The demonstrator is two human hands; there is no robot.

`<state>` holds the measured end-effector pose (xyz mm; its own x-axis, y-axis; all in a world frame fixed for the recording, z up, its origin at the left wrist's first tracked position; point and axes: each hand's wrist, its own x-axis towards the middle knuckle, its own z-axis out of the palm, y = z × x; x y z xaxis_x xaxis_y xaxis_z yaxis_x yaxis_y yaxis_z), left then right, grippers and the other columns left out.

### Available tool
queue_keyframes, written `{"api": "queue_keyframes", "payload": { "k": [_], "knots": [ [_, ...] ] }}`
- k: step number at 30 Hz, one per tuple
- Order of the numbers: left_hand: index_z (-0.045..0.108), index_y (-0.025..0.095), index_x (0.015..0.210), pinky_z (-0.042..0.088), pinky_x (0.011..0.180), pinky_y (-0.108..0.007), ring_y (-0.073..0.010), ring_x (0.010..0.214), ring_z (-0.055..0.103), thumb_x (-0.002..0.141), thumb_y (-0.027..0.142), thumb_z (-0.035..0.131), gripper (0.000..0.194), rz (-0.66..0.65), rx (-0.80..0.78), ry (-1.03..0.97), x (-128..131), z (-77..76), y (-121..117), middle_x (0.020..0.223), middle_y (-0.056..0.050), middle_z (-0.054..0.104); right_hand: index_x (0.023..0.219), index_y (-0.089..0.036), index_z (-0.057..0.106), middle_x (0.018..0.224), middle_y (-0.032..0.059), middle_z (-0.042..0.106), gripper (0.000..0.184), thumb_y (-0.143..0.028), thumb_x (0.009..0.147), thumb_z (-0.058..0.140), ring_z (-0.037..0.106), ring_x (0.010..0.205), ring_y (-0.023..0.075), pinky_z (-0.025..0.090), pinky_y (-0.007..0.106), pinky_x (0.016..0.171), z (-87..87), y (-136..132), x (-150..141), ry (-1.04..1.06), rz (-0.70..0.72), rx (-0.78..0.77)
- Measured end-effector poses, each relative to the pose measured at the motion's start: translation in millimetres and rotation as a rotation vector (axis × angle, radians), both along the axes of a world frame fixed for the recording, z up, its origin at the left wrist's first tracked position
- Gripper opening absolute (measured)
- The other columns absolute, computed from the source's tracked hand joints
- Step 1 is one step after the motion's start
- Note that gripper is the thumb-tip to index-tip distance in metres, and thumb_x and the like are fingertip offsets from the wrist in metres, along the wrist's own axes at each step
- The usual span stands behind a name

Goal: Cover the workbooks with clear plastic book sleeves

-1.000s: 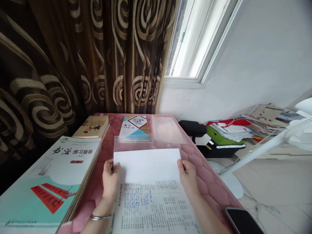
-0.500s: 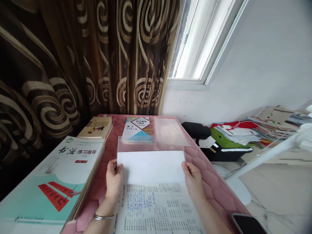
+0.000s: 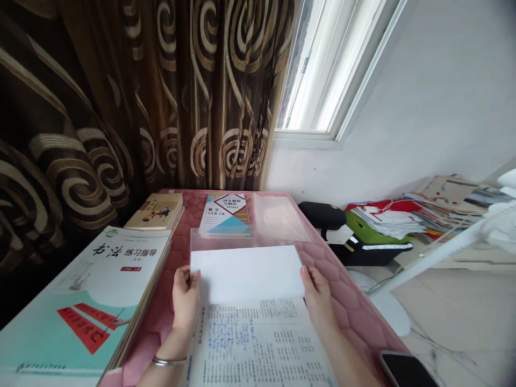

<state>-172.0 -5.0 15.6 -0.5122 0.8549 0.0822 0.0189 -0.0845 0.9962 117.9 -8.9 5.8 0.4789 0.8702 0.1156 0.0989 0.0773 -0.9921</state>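
A printed worksheet [image 3: 262,344] lies on the pink quilted table [image 3: 350,306], its far part folded over to show a blank white back [image 3: 246,273]. My left hand [image 3: 185,301] grips the left edge of the fold between thumb and fingers. My right hand [image 3: 320,298] grips the right edge the same way. A clear plastic sleeve [image 3: 209,239] lies under the paper's far edge. A bracelet is on my left wrist.
A stack of teal workbooks [image 3: 88,301] lies at left, a brown book [image 3: 155,210] and a colourful booklet [image 3: 226,212] behind. A second clear sleeve [image 3: 280,217] is far right. A black phone [image 3: 407,371] rests at the table's near right corner. Piles of papers [image 3: 403,217] cover the floor.
The view shifted slightly. Both hands stay on the folded paper's edges; the paper has barely moved.
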Motion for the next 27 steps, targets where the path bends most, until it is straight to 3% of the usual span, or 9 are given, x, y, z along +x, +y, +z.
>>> {"api": "queue_keyframes", "payload": {
  "k": [2,4,10,15,23,27],
  "knots": [
    [0.054,0.020,0.087,0.045,0.071,-0.033,-0.0193,0.076,0.060,0.065,0.047,0.065,0.036,0.014,-0.006,-0.009,-0.5,-0.6,0.7,0.080,-0.003,0.065,0.092,-0.023,0.060,0.085,0.0023,0.066,0.040,-0.058,0.072,0.066,0.060,0.072,0.0200,0.049,0.029,0.059,-2.1,0.2,-0.4,0.014,-0.059,0.058],
    [0.054,0.020,0.087,0.045,0.071,-0.032,-0.0189,0.076,0.060,0.064,0.047,0.066,0.037,0.018,-0.006,-0.014,-0.8,-1.7,1.3,0.079,-0.003,0.064,0.094,-0.023,0.058,0.086,0.0019,0.065,0.041,-0.056,0.072,0.068,0.061,0.075,0.0193,0.050,0.029,0.062,-5.2,0.4,0.1,0.002,-0.115,0.100],
    [0.054,0.020,0.087,0.044,0.067,-0.030,-0.0172,0.072,0.058,0.066,0.049,0.067,0.038,0.016,0.024,0.012,-1.3,-6.6,2.5,0.077,-0.001,0.063,0.074,-0.022,0.057,0.067,-0.0002,0.060,0.036,-0.057,0.077,0.062,0.052,0.058,0.0165,0.043,0.026,0.050,-4.8,-0.4,3.4,-0.031,-0.024,0.042],
    [0.054,0.020,0.088,0.044,0.067,-0.030,-0.0170,0.072,0.058,0.068,0.048,0.066,0.036,0.012,0.044,0.031,-1.2,-6.9,2.6,0.077,-0.001,0.064,0.061,-0.023,0.052,0.057,-0.0007,0.055,0.043,-0.062,0.078,0.057,0.048,0.052,0.0169,0.037,0.028,0.046,-0.3,1.6,3.3,-0.138,-0.001,0.023],
    [0.055,0.019,0.088,0.046,0.069,-0.032,-0.0187,0.076,0.061,0.068,0.048,0.067,0.037,0.010,0.034,0.006,0.7,-2.2,0.5,0.080,-0.003,0.065,0.060,-0.022,0.049,0.057,0.0014,0.056,0.049,-0.066,0.081,0.051,0.046,0.052,0.0158,0.035,0.027,0.046,-1.7,3.5,0.0,-0.309,-0.073,0.033],
    [0.055,0.019,0.088,0.047,0.069,-0.032,-0.0192,0.076,0.061,0.068,0.048,0.067,0.037,0.019,0.026,0.013,1.6,-1.5,0.4,0.079,-0.003,0.065,0.064,-0.021,0.052,0.059,0.0004,0.055,0.046,-0.064,0.079,0.057,0.047,0.053,0.0159,0.037,0.026,0.046,-1.1,1.2,-0.6,-0.165,-0.030,0.035]
  ]
}}
